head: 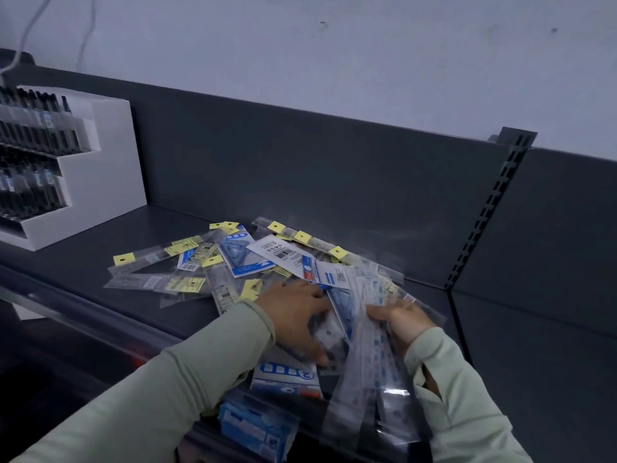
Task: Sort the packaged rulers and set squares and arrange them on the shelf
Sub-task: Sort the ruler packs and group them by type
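Head view | mixed packets (233, 262) heaped on shelf (140, 228) | left hand (297, 315) fingers flat on heap; right hand (400, 320) fingers clasp fanned ruler packets (370, 372) | risk: slick wrappers may slide from the fan; overhanging packet (287, 377) could drop off shelf edge

We are seeing a pale wall (334, 45) rising beyond the grip, a slotted upright (485, 212) standing to its right, a white pen stand (110, 155) sitting far left.
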Motion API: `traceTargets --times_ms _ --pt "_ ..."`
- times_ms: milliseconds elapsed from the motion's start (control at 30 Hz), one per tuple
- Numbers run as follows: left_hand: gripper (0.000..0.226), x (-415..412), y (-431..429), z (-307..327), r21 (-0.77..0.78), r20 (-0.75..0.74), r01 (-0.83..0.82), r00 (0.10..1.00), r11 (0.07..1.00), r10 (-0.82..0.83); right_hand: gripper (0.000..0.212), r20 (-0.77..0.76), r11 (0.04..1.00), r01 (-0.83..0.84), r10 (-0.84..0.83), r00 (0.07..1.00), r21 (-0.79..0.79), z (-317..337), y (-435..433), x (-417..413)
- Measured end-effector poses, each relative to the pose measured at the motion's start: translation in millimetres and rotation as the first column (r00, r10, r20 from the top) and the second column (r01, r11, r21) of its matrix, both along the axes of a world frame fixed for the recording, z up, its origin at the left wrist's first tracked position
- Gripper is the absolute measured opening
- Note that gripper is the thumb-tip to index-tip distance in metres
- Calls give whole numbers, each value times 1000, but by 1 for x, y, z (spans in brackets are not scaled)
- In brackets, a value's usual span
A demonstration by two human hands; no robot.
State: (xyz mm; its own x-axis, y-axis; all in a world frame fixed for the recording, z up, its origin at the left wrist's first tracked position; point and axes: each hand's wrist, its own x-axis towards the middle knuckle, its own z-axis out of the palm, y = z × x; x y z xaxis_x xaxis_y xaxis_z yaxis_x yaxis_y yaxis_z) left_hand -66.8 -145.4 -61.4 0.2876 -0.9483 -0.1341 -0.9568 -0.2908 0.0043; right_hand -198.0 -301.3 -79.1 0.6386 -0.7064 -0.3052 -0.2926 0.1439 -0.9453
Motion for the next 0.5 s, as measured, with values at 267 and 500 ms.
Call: traceTargets --times_ms 267,500 --pt "30 -6 -5 3 -209 333 216 933 954 -139 16 33 994 102 -103 994 51 4 10 -11" --pt "19 19 7 7 -671 -310 -113 941 733 -139 22 57 972 209 -215 975 104 -6 15 -13"
